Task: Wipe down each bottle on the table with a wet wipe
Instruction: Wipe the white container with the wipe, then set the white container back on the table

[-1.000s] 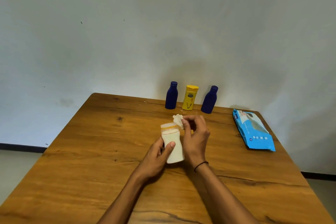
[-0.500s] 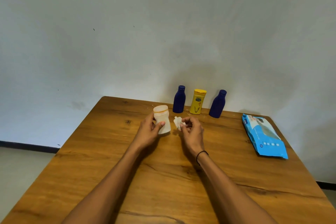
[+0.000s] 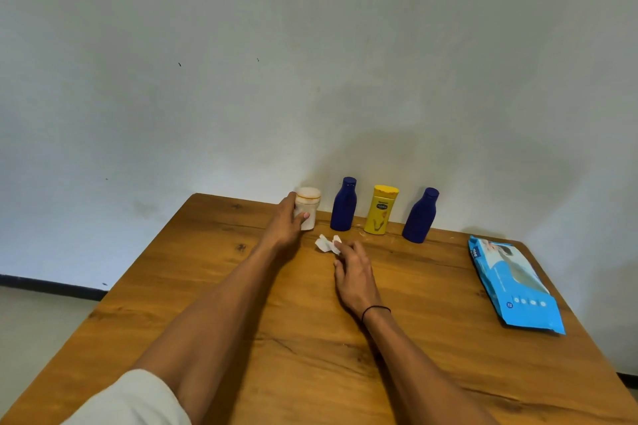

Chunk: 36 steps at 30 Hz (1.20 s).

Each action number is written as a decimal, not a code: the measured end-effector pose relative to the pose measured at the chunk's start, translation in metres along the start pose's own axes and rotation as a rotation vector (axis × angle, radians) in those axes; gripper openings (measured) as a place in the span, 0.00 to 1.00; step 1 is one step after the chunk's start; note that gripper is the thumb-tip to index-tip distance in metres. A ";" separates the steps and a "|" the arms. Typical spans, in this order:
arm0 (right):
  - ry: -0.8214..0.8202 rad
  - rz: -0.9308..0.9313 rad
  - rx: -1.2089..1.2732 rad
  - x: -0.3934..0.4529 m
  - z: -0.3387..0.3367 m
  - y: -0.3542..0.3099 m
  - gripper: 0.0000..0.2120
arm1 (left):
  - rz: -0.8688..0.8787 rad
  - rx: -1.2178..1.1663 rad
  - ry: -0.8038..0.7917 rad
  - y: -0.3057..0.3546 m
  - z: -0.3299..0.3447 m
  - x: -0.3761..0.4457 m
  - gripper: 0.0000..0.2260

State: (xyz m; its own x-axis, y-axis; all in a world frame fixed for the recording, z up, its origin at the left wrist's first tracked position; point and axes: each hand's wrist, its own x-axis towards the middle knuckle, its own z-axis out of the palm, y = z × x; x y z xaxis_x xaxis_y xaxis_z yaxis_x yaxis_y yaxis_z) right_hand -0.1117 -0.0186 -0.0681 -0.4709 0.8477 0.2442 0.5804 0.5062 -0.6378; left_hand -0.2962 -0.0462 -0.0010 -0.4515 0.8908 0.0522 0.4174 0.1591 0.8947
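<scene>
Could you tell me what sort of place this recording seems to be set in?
Probably a plain room in a home, though that is uncertain: a wooden table stands against a bare white wall, with toiletry-style bottles such as the yellow bottle and a blue wet-wipe pack on it.

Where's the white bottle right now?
In the head view, the white bottle stands at the table's far edge, left end of the row beside a blue bottle, gripped by the left hand.
</scene>
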 end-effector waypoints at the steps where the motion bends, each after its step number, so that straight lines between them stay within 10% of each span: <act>1: -0.002 -0.006 -0.009 -0.001 0.000 0.001 0.24 | 0.000 0.017 -0.007 -0.001 -0.001 0.005 0.24; 18: -0.028 -0.063 -0.050 -0.001 -0.001 0.000 0.23 | -0.094 0.047 -0.003 -0.016 -0.016 0.006 0.34; 25: 0.076 -0.154 0.025 -0.013 -0.001 -0.021 0.11 | -0.018 -0.042 -0.044 -0.029 -0.063 -0.063 0.16; 29: 0.033 -0.235 0.116 -0.037 0.016 -0.070 0.08 | -0.003 0.030 -0.195 -0.042 -0.083 -0.126 0.22; 36: -0.205 -0.308 0.536 -0.088 0.053 -0.173 0.14 | -0.144 -0.331 0.017 -0.076 -0.137 -0.227 0.09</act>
State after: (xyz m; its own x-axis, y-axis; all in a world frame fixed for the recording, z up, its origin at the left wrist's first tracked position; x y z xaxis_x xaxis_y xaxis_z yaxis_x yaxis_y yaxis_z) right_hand -0.2053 -0.1891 -0.0179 -0.7106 0.6021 0.3640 0.0117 0.5275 -0.8495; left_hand -0.3338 -0.3191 -0.0201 -0.5013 0.8616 -0.0796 0.0720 0.1333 0.9885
